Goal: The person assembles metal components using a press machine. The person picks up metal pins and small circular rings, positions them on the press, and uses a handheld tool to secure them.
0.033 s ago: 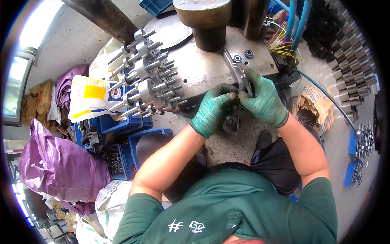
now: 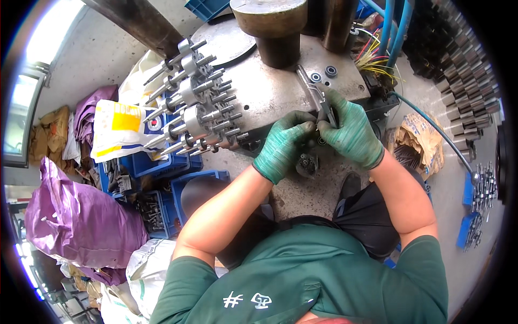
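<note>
My right hand [image 2: 350,129], in a green glove with dark fingertips, is closed around a long silver measuring tool that looks like a caliper [image 2: 310,86]. The tool slants away over the front edge of the metal press table [image 2: 270,89]. Fingers bent, my left hand [image 2: 283,143] in a matching glove is closed at the tool's near end; what it pinches is hidden. Two small ball bearings, one [image 2: 331,71] farther off and one [image 2: 315,78] beside the tool, lie on the table. Below my hands sits a dark round metal part [image 2: 307,164].
Several rotors on shafts [image 2: 195,120] stand stacked at the table's left. A press ram [image 2: 270,24] rises at the back. Blue crates [image 2: 199,177] and a purple sack [image 2: 81,216] are at left. Cables [image 2: 377,63], a blue hose [image 2: 431,127] and a torn paper bag [image 2: 421,137] are at right.
</note>
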A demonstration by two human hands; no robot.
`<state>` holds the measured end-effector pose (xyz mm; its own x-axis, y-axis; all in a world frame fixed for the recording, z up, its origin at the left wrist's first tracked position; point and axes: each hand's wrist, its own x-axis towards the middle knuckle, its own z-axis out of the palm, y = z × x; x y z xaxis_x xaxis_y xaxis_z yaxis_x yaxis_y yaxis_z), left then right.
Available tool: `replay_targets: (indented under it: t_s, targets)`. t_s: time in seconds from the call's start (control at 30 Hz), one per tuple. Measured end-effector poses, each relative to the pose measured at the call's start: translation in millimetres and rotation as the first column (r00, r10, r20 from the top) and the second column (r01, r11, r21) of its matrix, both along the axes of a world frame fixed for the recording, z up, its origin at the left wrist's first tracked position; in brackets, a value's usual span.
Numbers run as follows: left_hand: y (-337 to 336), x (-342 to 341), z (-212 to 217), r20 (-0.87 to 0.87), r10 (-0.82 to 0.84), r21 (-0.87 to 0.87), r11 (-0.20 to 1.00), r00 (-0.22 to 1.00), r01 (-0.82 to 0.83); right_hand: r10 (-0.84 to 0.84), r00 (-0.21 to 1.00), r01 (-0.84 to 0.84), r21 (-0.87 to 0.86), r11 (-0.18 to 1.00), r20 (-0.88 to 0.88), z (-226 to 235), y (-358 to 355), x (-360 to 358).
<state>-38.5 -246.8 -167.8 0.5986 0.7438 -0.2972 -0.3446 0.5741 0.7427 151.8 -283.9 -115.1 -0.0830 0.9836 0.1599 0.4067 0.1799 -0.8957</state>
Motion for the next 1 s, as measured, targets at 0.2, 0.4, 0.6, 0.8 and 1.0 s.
replay_targets:
  t_s: [0.2, 0.4, 0.6, 0.8, 1.0]
  targets:
    - [4, -5, 12, 0.05, 0.079, -0.065, 0.995, 0.996, -0.075, 0.018, 0.996, -0.026, 0.085, 0.996, 0.092, 1, 3, 1]
    - [5, -9, 0, 0.258, 0.042, -0.284, 0.958, 0.965, 0.035, 0.008, 0.911, -0.079, -0.153, 0.985, -0.413, 12, 2, -1]
    - [-5, 0, 5, 0.155, -0.033, -0.287, 0.955, 0.987, 0.077, 0.006, 0.905, -0.093, -0.186, 0.978, -0.425, 7, 2, -6]
    - [-7, 2, 6, 0.103, -0.029, -0.22, 0.974, 0.994, 0.052, -0.078, 0.97, 0.035, -0.185, 0.982, -0.229, 9, 1, -11]
    - [-4, 2, 7, -0.019, 0.063, -0.078, 0.995, 0.998, -0.065, -0.144, 0.98, 0.127, -0.128, 0.984, -0.134, 7, 6, -11]
